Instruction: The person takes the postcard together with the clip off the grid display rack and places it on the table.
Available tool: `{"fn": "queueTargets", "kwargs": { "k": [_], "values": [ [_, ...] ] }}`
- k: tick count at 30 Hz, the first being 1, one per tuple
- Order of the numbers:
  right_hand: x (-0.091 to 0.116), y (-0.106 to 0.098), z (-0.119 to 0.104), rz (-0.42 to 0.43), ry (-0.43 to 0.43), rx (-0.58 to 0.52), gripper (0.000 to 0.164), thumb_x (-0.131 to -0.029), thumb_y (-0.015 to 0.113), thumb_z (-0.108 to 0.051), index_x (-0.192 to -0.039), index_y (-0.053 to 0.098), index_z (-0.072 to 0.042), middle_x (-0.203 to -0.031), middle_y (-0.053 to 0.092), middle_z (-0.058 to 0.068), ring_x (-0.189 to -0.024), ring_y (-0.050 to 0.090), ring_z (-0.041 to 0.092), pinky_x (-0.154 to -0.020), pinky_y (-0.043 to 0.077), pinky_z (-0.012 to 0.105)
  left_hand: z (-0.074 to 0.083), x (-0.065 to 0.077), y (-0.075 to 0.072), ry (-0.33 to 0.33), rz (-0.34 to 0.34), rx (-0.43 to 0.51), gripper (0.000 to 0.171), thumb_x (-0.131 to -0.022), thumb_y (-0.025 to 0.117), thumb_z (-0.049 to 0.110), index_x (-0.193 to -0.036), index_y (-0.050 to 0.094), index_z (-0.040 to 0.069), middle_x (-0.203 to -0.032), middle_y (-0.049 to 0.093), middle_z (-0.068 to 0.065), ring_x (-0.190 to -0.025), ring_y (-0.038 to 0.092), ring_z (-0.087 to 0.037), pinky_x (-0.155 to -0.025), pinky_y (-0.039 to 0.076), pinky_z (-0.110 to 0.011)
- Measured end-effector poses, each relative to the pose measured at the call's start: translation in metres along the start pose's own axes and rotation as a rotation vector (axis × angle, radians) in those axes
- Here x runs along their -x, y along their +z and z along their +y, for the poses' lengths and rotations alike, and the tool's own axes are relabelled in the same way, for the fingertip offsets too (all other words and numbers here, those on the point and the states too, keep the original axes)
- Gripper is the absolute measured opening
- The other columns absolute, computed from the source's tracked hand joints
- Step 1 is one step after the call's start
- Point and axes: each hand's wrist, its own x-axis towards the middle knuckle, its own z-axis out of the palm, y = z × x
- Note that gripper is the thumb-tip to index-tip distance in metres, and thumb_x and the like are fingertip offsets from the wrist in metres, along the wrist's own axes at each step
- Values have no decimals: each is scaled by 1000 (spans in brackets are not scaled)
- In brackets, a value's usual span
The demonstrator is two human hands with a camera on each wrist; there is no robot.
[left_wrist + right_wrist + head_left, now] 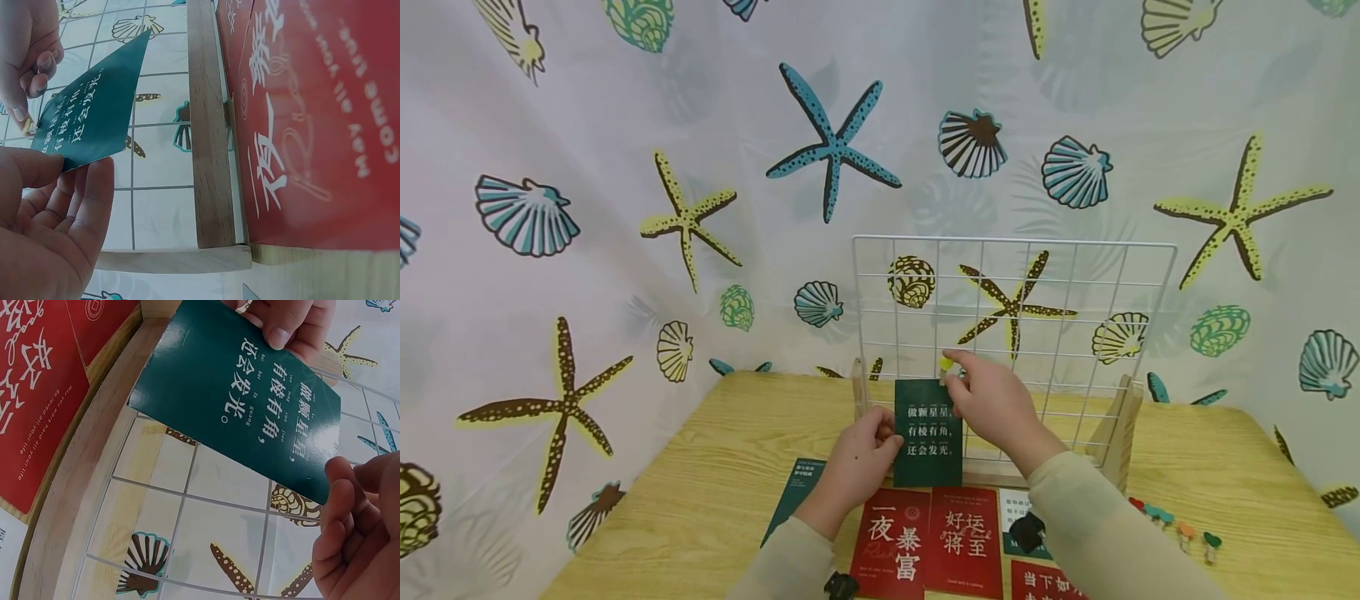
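Observation:
A dark green card (pixel 928 442) with white Chinese writing stands upright in front of a white wire grid (pixel 1030 343). My left hand (pixel 859 458) pinches its left edge, with the thumb on the printed face and the fingers behind, as the left wrist view shows. At the card's top edge my right hand (pixel 996 404) pinches a small wooden clothespin with a yellow top (pixel 946 364). In the right wrist view the right fingers (pixel 340 506) are curled at the card's top corner and hide the clothespin.
Below the grid's wooden base lie red cards (pixel 891 542), another green card (pixel 796 483) and a white-and-green card (pixel 1017 502), partly under my arms. Several small clothespins with coloured tops (pixel 1185 533) lie on the wooden table (pixel 685 500) at the right. A patterned curtain (pixel 880 92) hangs behind.

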Motion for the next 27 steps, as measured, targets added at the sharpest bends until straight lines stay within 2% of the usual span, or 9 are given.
{"fn": "queueTargets", "kwargs": {
  "k": [8, 13, 15, 18, 20, 27],
  "values": [
    [2, -1, -4, 35, -3, -4, 41, -106, 51, -30, -145, 56, -21, -63, 64, -4, -49, 56, 13, -44, 40, 34, -2, -1, -1, 5, 9, -6, 12, -102, 61, 15, -114, 60, 13, -95, 58, -2, -78, 58, -20, -66, 54, -34],
    [3, 2, -3, 121, -25, 17, 33, -105, 54, -29, -134, 65, -19, -89, 75, -1, -55, 59, 5, -46, 42, 32, -2, -1, -2, 12, 14, -7, 11, -103, 60, 15, -114, 60, 14, -94, 58, -2, -79, 58, -19, -67, 54, -34],
    [3, 2, -3, 160, -38, 32, 29, -105, 56, -28, -129, 69, -19, -91, 75, -2, -56, 59, 3, -47, 43, 31, -1, 0, -2, 16, 16, -8, 11, -103, 60, 15, -113, 60, 14, -94, 58, -1, -78, 58, -19, -66, 53, -34],
    [3, 2, -4, 199, -55, 48, 25, -104, 58, -27, -122, 73, -18, -80, 72, -5, -52, 55, 5, -46, 41, 30, 0, 1, -3, 23, 22, -15, 10, -103, 60, 15, -113, 60, 14, -93, 58, -1, -77, 58, -19, -65, 53, -33],
    [3, 1, -4, 214, -68, 58, 23, -104, 59, -27, -120, 74, -18, -78, 71, -5, -51, 52, 7, -46, 40, 30, 1, 2, -3, 27, 28, -22, 11, -103, 61, 15, -113, 61, 13, -93, 59, -1, -76, 58, -18, -65, 54, -33],
    [3, 2, -4, 226, -79, 48, 22, -103, 61, -26, -116, 76, -17, -95, 76, -2, -51, 47, 11, -48, 37, 31, 1, 3, -5, 19, 52, -36, 12, -102, 61, 14, -114, 62, 13, -94, 60, 0, -76, 58, -18, -66, 53, -33]
  ]
}}
